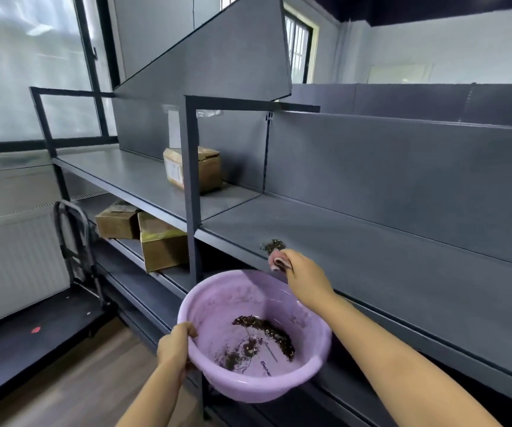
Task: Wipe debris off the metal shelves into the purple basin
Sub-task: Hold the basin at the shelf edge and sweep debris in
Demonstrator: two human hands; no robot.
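Observation:
My left hand (174, 343) grips the left rim of the purple basin (316, 359) and holds it just below the front edge of the grey metal shelf (387, 272). Dark debris lies in the basin's bottom. My right hand (305, 274) pinches a small pink cloth (278, 261) on the shelf near its front edge. A little pile of dark debris (272, 245) sits on the shelf right beyond the cloth, touching it.
A cardboard box (193, 169) stands on the left shelf section behind a dark upright post (191, 180). Two more boxes (144, 232) sit on the shelf below. A black hand cart (73, 241) stands at left on the wooden floor.

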